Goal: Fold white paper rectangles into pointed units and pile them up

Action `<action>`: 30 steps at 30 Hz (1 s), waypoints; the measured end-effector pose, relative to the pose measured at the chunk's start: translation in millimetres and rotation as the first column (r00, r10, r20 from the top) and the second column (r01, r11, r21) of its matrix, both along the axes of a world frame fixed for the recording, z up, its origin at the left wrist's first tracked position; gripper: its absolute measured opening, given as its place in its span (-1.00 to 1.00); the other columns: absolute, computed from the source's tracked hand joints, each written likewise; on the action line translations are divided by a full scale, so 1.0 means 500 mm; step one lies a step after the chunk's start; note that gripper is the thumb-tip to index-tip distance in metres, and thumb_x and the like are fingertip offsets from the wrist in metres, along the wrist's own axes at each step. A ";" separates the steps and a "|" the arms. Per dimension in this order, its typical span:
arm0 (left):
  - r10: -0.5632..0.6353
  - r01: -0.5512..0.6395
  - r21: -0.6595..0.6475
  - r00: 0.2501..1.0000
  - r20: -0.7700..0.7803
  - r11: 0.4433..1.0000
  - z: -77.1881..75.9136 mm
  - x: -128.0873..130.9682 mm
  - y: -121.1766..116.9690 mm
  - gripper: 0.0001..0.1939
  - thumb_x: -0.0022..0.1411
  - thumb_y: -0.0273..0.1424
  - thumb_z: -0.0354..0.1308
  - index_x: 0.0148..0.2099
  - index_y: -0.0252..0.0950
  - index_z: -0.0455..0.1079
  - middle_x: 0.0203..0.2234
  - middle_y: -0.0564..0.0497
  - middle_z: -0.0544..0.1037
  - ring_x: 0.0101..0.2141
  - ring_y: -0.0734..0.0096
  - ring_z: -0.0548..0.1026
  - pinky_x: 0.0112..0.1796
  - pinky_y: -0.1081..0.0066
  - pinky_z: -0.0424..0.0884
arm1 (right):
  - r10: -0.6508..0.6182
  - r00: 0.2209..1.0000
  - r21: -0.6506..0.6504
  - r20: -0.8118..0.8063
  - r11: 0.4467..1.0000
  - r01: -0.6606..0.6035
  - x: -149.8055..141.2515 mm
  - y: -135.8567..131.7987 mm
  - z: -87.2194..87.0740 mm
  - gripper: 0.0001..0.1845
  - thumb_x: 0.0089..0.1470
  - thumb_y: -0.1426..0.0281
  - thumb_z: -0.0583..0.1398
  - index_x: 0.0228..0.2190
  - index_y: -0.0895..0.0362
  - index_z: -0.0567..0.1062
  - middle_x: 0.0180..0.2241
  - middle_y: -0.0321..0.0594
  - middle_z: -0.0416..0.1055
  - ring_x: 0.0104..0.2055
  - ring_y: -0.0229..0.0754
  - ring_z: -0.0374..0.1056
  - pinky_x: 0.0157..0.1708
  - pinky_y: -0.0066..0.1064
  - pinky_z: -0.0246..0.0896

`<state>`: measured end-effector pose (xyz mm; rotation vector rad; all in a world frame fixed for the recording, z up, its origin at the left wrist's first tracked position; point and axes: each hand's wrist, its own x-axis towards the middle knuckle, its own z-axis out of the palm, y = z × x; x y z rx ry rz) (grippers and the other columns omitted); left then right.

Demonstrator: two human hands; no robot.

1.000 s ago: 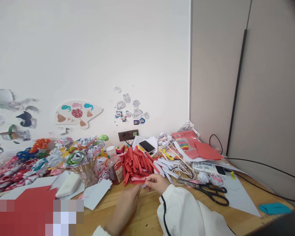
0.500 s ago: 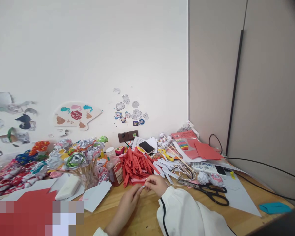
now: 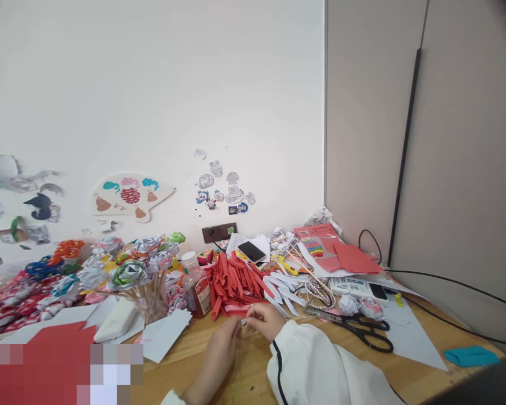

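My left hand (image 3: 226, 339) and my right hand (image 3: 266, 322) meet low over the wooden table, fingertips almost touching. Pinched between them is a small white paper piece (image 3: 243, 322), mostly covered by the fingers, so its shape is unclear. Both hands are closed on it. Just behind them lies a heap of folded red paper strips (image 3: 236, 284). Folded white paper strips (image 3: 283, 289) spread out to the right of that heap. Black-handled scissors (image 3: 365, 332) rest on the table to the right of my right sleeve.
Paper flowers on sticks (image 3: 130, 275) stand at left, beside a bottle of reddish-brown liquid (image 3: 195, 289). A phone (image 3: 252, 252) lies behind the red heap. Red paper sheets (image 3: 356, 259), a bead string (image 3: 318, 295) and a blue folded paper (image 3: 471, 355) are at right.
My left hand has turned slightly, its fingers now more curled and upright. My right hand has shifted a little left. The white piece stays between them.
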<state>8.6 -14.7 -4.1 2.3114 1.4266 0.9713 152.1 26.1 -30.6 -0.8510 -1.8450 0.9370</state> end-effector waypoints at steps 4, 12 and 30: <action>-0.013 0.013 -0.023 1.000 0.017 1.000 -0.008 -0.003 0.008 -0.78 0.06 -0.49 -0.20 -0.55 -0.29 0.18 -0.67 0.10 0.30 -0.58 0.47 0.26 -0.53 0.51 0.14 | -0.013 1.000 -0.024 -0.015 1.000 0.012 0.004 0.003 0.001 -0.88 -0.12 0.38 0.09 -0.52 0.19 0.38 -0.62 -0.32 0.33 -0.58 -0.34 0.25 -0.54 -0.52 0.15; -0.028 0.036 -0.060 0.992 0.119 0.998 -0.004 0.002 0.011 -0.75 0.10 -0.41 -0.19 -0.55 -0.30 0.20 -0.66 0.09 0.31 -0.57 0.46 0.28 -0.51 0.52 0.17 | -0.063 0.998 0.039 -0.004 0.997 0.063 0.007 -0.001 0.006 -0.90 -0.11 0.44 0.06 -0.52 0.18 0.37 -0.59 -0.32 0.34 -0.55 -0.35 0.26 -0.52 -0.54 0.14; -0.004 0.017 -0.145 0.996 0.094 0.989 0.006 -0.028 0.027 -0.77 0.02 -0.33 -0.07 -0.50 -0.33 0.34 -0.59 0.03 0.45 -0.51 0.40 0.35 -0.46 0.50 0.20 | -0.088 0.985 0.031 0.152 0.996 0.084 0.040 0.016 0.002 -0.84 -0.05 0.37 0.02 -0.51 0.15 0.36 -0.58 -0.32 0.38 -0.57 -0.34 0.26 -0.55 -0.54 0.10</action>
